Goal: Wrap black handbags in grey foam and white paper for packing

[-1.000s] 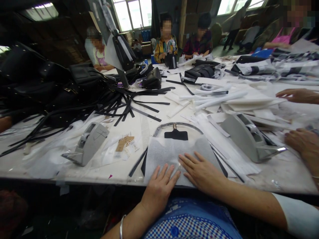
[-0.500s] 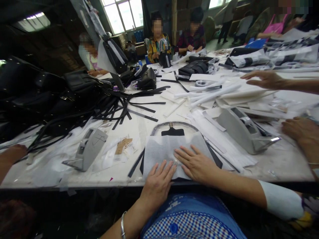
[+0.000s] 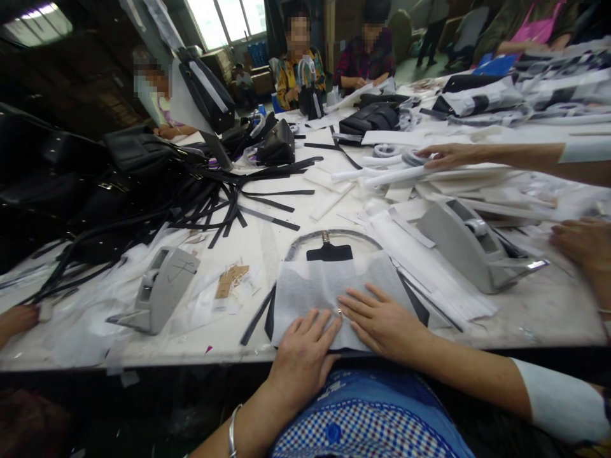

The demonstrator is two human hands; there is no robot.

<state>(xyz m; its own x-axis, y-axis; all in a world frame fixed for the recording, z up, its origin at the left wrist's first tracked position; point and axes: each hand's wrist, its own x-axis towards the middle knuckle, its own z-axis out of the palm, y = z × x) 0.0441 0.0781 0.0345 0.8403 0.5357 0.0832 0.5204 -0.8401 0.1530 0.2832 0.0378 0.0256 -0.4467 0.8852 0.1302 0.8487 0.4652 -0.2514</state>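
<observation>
A black handbag [image 3: 422, 308] lies flat at the table's front edge, its front mostly hidden by a thin white sheet [image 3: 300, 289]. Its wrapped handle [image 3: 296, 247] arches away from me, and a black tab [image 3: 329, 252] with a gold-coloured fitting shows above the sheet. My left hand [image 3: 305, 346] rests on the sheet's lower middle, fingers stretched out. My right hand [image 3: 382, 318] lies flat on it just to the right, fingers spread. Between my fingertips a small metal piece [image 3: 340, 312] pokes through or sits on the sheet.
Grey tape dispensers stand left [image 3: 167, 289] and right [image 3: 470, 245]. Brown tags [image 3: 231, 280], black straps [image 3: 233, 197] and black bags [image 3: 143, 159] lie to the left. White foam strips [image 3: 429, 267] lie right. A co-worker's hand [image 3: 449, 154] reaches in from the right; another hand [image 3: 19, 320] is far left.
The co-worker's hand at the right has reached further left onto the white rolls. My hands stay on the sheet, slightly further apart, with the metal piece showing more clearly. The view has shifted slightly.
</observation>
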